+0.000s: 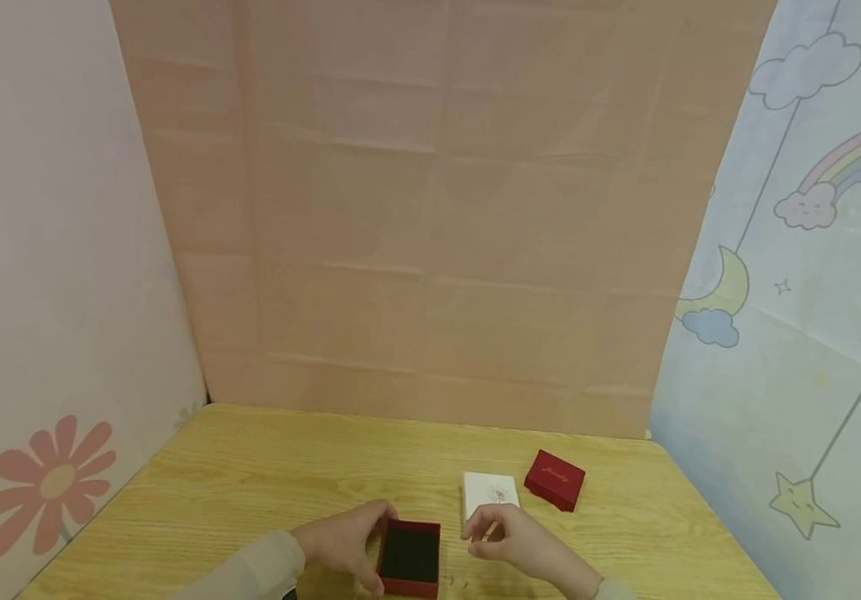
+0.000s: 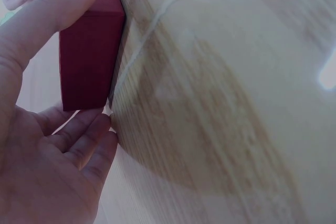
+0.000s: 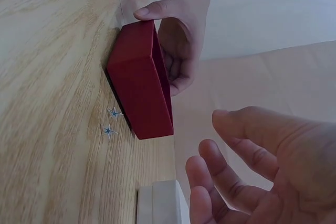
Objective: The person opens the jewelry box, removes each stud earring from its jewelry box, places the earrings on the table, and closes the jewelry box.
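Observation:
A small red jewelry box base (image 1: 411, 587) sits lidless on the table, with a black lining (image 1: 410, 554) inside. My left hand (image 1: 343, 537) holds it from the left, its thumb at the near corner and its fingers at the far one. To the right of the box, my right hand (image 1: 514, 542) is raised above the table with loosely bent fingers, nothing between them. Two small blue star-shaped pieces, probably earrings, lie beside the box; one star (image 3: 108, 131) is slightly apart from the other star (image 3: 114, 113) in the right wrist view.
Beyond my right hand lies a white box (image 1: 486, 486) with a flower print, partly covered by that hand. Farther right is the red box lid (image 1: 556, 477) with gold lettering. Cloth walls enclose the wooden table (image 1: 287, 458) at the back and both sides.

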A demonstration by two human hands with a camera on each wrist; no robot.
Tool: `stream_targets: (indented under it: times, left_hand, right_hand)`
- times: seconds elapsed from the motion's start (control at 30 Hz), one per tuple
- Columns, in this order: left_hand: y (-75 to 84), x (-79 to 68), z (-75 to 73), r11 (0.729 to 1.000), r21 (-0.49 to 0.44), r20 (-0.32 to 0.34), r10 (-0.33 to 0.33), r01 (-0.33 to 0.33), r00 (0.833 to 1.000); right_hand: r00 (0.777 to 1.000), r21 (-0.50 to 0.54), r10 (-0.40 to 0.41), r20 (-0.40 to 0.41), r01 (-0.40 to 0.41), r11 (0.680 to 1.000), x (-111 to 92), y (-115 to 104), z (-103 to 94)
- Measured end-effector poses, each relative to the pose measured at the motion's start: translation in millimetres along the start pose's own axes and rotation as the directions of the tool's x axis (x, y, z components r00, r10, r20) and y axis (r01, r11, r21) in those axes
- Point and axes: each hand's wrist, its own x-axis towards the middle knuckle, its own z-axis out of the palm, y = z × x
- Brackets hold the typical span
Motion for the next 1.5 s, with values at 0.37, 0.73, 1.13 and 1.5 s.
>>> stream_targets:
  times: [0.37,0.73,1.13,1.5]
  left_hand:
    - [-4.3,1.4,-1.2,1.000,0.009,-0.001,0.016,-0.016,1.000]
    - [-11.7,2.9,3.0,0.993,0.110,-0.004,0.047,-0.046,0.999]
    - [-5.2,0.7,8.9,0.996,0.087,-0.073,0.039,-0.033,0.997]
    - [8.2,2.3,-16.9,0.930,-0.336,-0.126,0.110,-0.147,0.986]
  right_hand:
    - [1.000,0.004,-0.014,0.002,0.014,1.000,-0.5,1.3,-1.4]
    - [1.000,0.022,0.001,-0.003,-0.001,1.000,-1.9,1.9,-0.9]
    - [1.000,0.019,0.009,-0.015,-0.009,1.000,-2.9,4.9,0.7]
    - [1.000,0.019,0.008,-0.026,-0.008,1.000,-5.0,1.1,-1.2]
